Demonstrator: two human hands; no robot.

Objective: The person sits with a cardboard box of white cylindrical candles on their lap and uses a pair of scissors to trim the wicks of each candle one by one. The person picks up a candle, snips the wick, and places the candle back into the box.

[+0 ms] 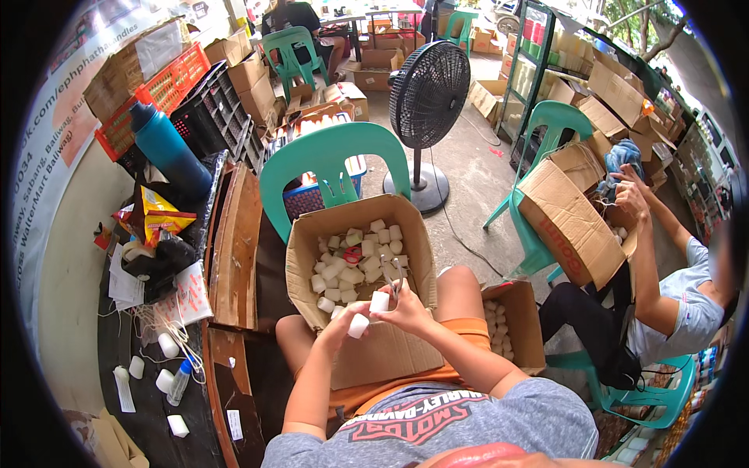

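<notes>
My left hand (336, 334) holds a short white candle (358, 326) near its fingertips. My right hand (406, 313) grips another white candle (379, 302) between thumb and fingers. A metal hand tool with two slim arms (393, 270), scissors or pliers, sticks up from that same hand. Both hands are over the near side of an open cardboard box (304, 234), whose flap (380, 357) lies across my lap. Inside is a heap of white candles (333, 272), with a red-handled tool (352, 255) among them.
Left, a black table (129, 433) bears loose candles, white wick strings (181, 336), a small blue-capped bottle (180, 380) and a blue flask (169, 152). A green chair (333, 152) and black fan (430, 96) stand ahead. At right, a co-worker (661, 298) handles another box (573, 222).
</notes>
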